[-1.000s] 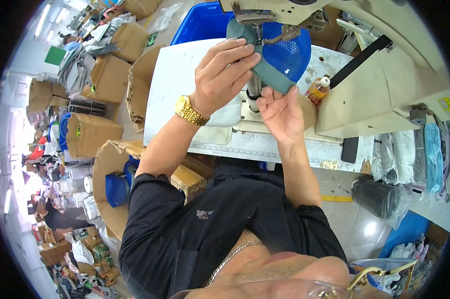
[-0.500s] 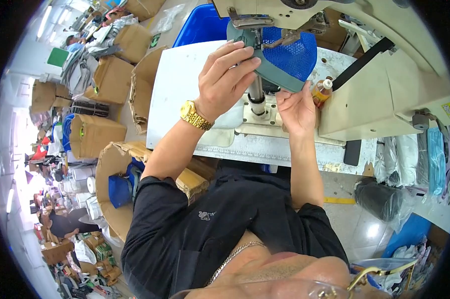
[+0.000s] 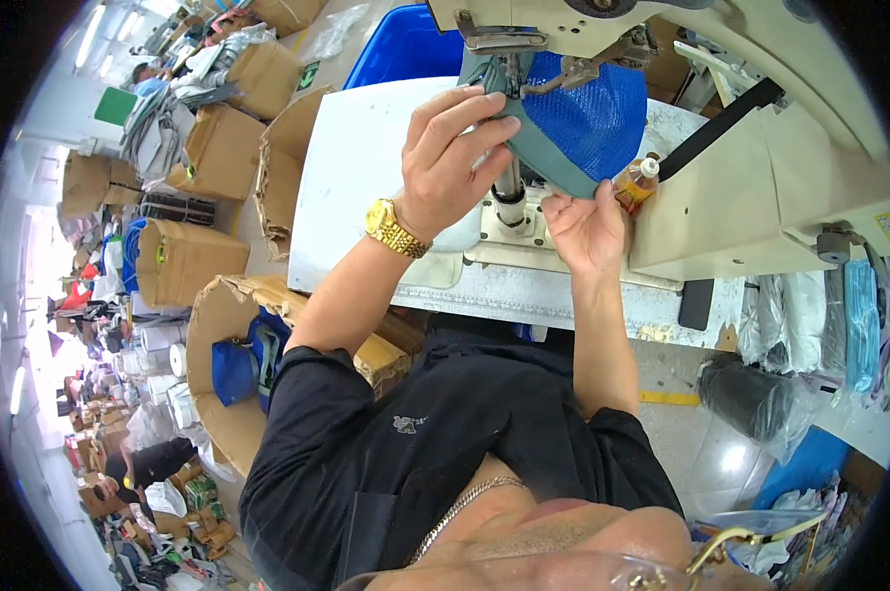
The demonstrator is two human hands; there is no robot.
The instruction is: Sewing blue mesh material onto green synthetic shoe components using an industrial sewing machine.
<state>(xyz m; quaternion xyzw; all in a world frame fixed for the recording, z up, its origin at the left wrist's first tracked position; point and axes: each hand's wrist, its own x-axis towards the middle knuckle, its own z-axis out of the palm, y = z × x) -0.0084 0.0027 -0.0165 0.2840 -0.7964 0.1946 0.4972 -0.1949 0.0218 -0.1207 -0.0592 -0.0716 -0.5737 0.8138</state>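
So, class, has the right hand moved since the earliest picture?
Yes: the right hand has shifted rightward, farther from the sewing machine's metal post.

That curved fabric piece (image 3: 581,143) pairs blue netted mesh (image 3: 603,113) with a plain grey-green band (image 3: 548,158). From here I see a cream metal sewing machine (image 3: 716,212), a white desk (image 3: 351,158), a gold link wristwatch (image 3: 394,230), a black short-sleeved shirt (image 3: 465,404) with a grey emblem (image 3: 406,425).

Can read no words or numbers. Can spot a yellow sticker (image 3: 889,223) on the sewing machine (image 3: 726,212), a pale emblem (image 3: 406,425) on the black shirt (image 3: 504,394).
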